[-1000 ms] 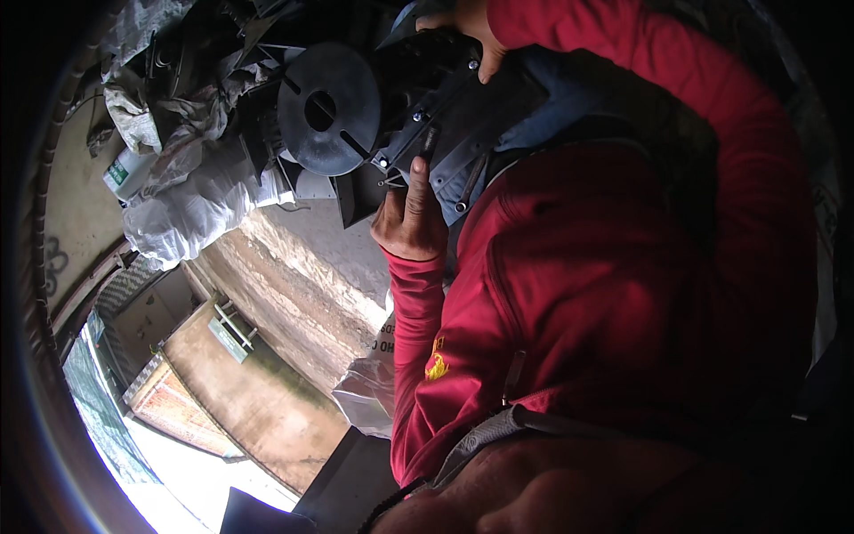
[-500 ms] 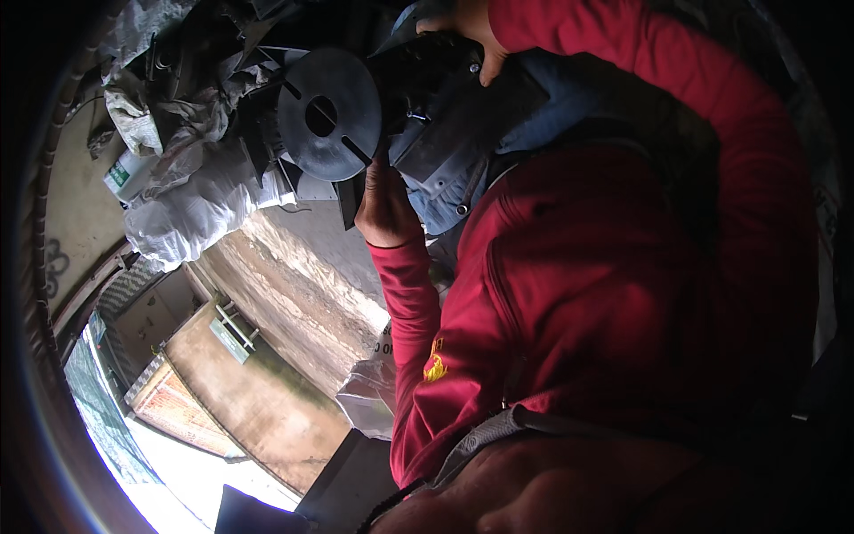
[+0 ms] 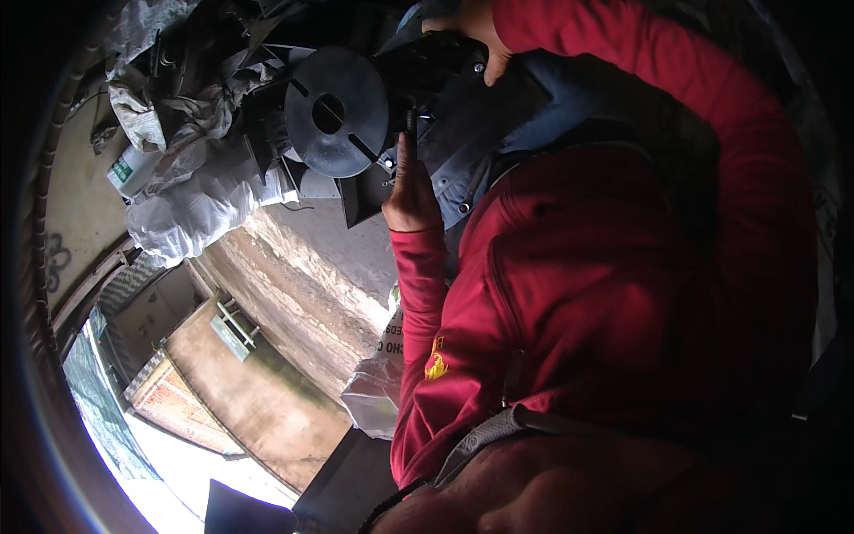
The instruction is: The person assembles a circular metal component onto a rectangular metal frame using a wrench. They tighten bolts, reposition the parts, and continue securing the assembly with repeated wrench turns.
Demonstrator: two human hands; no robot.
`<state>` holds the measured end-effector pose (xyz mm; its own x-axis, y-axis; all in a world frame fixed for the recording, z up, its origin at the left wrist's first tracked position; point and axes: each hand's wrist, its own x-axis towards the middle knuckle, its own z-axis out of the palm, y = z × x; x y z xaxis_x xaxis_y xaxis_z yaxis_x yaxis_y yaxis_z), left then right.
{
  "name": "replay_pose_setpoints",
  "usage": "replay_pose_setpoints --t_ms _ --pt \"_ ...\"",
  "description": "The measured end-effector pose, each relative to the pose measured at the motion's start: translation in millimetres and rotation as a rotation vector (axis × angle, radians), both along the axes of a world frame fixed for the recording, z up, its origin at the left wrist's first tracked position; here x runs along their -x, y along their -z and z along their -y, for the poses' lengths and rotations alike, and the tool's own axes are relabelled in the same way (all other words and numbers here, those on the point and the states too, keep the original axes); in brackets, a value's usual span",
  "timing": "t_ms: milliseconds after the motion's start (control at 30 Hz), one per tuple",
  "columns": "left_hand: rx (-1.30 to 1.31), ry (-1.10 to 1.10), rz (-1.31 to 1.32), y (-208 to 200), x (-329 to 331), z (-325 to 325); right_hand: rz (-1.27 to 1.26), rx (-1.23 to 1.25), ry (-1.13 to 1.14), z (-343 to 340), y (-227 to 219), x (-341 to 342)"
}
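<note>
A round dark-grey disc [image 3: 358,93] with a central hole and two slots stands at the upper middle, beside a dark metal assembly [image 3: 463,120]. My left hand [image 3: 413,198] is just right of the disc's lower edge. One of its fingers points up along the assembly and the others are curled; what they hold, if anything, is hidden. At the assembly's far end my right hand [image 3: 476,34] grips its edge, thumb on the near side and fingers over the top. Near my lap lies a dark metal rod [image 3: 475,187] with a rounded end.
Left of the disc are crumpled clear plastic [image 3: 191,209], a white container [image 3: 133,171] with a green label and dark scrap pieces. A dark angular metal piece [image 3: 363,200] sits below the disc. A printed sack [image 3: 378,392] stands by my left arm, near a rough wall [image 3: 285,276].
My left hand has moved right and slightly down, away from the disc's lower slot. The disc sits slightly further right in view. My right hand stays on the assembly.
</note>
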<state>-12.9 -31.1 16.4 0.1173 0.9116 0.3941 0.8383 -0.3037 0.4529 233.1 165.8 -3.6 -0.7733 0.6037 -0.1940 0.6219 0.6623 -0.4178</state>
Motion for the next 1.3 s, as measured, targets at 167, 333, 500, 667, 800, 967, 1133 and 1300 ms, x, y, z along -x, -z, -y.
replay_pose_setpoints --t_ms 167,333,500,667,800,967,1133,1300 --pt "-0.118 0.011 -0.052 -8.6 -0.3 -2.0 -0.025 -0.006 -0.005 1.5 -0.5 1.3" --pt "0.036 -0.013 -0.129 6.9 0.2 4.8 0.018 0.024 -0.004 -0.6 -3.3 3.3" --pt "0.008 0.023 -0.063 -8.9 -3.2 9.6 -0.036 -0.013 -0.015 -2.7 6.4 -1.5" --pt "0.154 -0.151 -0.242 11.5 -2.6 12.5 0.014 0.032 -0.020 3.3 -7.0 0.7" --pt "-0.033 -0.046 -0.149 3.0 2.9 10.7 -0.016 -0.005 -0.018 -1.0 -2.4 -4.6" --pt "-0.143 0.030 -0.130 -24.4 -8.0 12.2 -0.024 -0.008 -0.012 -1.3 1.4 -2.9" --pt "-0.213 0.090 -0.242 5.1 -1.4 2.6 -0.040 0.001 -0.022 2.4 -3.2 -5.4" --pt "-0.182 0.013 -0.196 9.6 -1.4 -0.6 -0.016 -0.006 -0.003 0.7 -4.2 -9.9"
